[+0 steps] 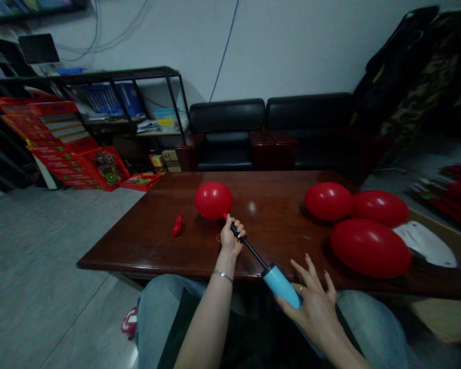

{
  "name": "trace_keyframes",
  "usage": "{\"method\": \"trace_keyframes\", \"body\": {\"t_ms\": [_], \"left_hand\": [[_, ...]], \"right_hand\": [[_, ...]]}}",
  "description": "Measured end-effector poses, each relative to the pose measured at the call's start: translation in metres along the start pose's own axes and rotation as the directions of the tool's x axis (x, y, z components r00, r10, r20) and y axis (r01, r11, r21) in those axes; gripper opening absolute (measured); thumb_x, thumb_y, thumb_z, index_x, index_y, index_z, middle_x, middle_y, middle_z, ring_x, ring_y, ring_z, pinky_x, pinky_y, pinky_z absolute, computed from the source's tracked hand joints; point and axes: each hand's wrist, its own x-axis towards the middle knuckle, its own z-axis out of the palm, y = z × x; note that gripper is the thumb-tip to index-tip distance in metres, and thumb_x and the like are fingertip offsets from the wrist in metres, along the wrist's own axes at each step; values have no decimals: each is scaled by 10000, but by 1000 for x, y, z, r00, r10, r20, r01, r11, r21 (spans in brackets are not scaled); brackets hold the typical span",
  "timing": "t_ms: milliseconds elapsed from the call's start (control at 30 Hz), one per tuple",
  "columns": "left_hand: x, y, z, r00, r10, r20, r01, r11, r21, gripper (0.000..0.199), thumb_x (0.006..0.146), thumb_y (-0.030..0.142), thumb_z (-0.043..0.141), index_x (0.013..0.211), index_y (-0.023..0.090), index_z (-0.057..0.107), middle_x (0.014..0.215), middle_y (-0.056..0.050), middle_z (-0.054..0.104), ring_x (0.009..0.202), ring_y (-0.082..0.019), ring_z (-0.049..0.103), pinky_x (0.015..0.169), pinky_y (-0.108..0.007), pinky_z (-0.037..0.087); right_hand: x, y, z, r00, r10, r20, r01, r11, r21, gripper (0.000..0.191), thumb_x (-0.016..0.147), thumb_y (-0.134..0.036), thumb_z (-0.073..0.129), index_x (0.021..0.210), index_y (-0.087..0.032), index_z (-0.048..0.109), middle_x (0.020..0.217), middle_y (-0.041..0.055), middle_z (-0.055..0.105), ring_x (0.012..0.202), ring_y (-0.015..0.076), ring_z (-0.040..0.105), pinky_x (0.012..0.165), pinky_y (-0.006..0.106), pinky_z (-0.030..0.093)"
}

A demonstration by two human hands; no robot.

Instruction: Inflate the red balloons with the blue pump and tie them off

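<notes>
A round, partly inflated red balloon [213,200] sits over the table, its neck at the black nozzle end of a blue hand pump [281,287]. My left hand [232,236] is closed around that nozzle end and pinches the balloon's neck. Fingers spread, my right hand [315,307] rests against the lower part of the blue barrel, with the thumb beside it. The black rod between nozzle and barrel is exposed. A small uninflated red balloon [177,225] lies to the left on the tabletop.
Three inflated balloons, including a large one [371,248], sit on the right of the brown table [146,246], beside a white object [426,244]. Behind stand black sofas [227,118]. Stacked red boxes [69,148] and a shelf are at left; dark clothes hang at right.
</notes>
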Motion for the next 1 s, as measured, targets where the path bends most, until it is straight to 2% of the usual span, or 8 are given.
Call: {"method": "trace_keyframes", "body": {"t_ms": [100, 167, 367, 467, 633, 833, 1000], "left_hand": [[-2, 0, -1, 1000, 10, -8, -10, 1000, -5, 260, 965, 293, 530, 754, 183, 425, 609, 63, 345, 426, -39, 332, 349, -128, 238], [-6, -6, 0, 1000, 15, -9, -15, 1000, -2, 271, 938, 305, 584, 754, 184, 425, 612, 65, 344, 432, -38, 334, 351, -128, 237], [-15, -30, 6, 997, -18, 73, 14, 999, 50, 302, 854, 330, 696, 782, 189, 439, 637, 61, 393, 462, -42, 364, 381, -140, 278], [-16, -32, 4, 998, -6, 59, 0, 995, 98, 299, 831, 308, 713, 786, 190, 442, 632, 61, 404, 465, -47, 376, 386, -146, 277], [-12, -23, 0, 1000, -10, 19, 8, 996, 89, 291, 833, 276, 703, 770, 191, 432, 612, 67, 387, 440, -42, 345, 369, -139, 241], [3, -8, 1, 999, -4, -37, 6, 998, 62, 302, 891, 320, 648, 753, 191, 413, 598, 68, 364, 418, -35, 323, 350, -129, 208], [7, -3, 5, 1000, -3, -22, 5, 998, 65, 323, 914, 335, 618, 735, 193, 390, 595, 73, 342, 417, -32, 314, 351, -126, 202]], "right_hand": [[-9, 1, -4, 1000, 2, -9, -3, 1000, -15, 237, 730, -463, 662, 792, -260, 768, 1422, 60, 550, 1447, 367, 292, 1158, 623, 109], [-5, 0, -2, 1000, -2, -14, 2, 1000, -15, 215, 727, -445, 668, 770, -258, 765, 1426, 56, 548, 1449, 367, 288, 1161, 618, 103], [45, -10, 14, 1000, -22, -2, 22, 999, 47, 292, 769, -484, 643, 772, -215, 756, 1448, 81, 525, 1450, 381, 277, 1142, 648, 111], [58, -19, 22, 1000, -5, -11, 6, 997, 78, 305, 786, -478, 625, 772, -201, 752, 1443, 94, 529, 1452, 380, 272, 1142, 649, 110], [38, -19, 26, 1000, 3, -31, -1, 997, 74, 309, 803, -484, 609, 776, -214, 756, 1437, 84, 536, 1446, 365, 291, 1149, 633, 104], [-1, -2, 14, 998, -1, -61, 1, 1000, 1, 274, 781, -480, 624, 801, -244, 761, 1420, 72, 551, 1441, 368, 297, 1142, 634, 127], [-2, -1, 14, 996, -14, -92, 13, 1000, -8, 215, 742, -449, 662, 753, -252, 749, 1425, 51, 549, 1446, 365, 295, 1159, 626, 92]]}}
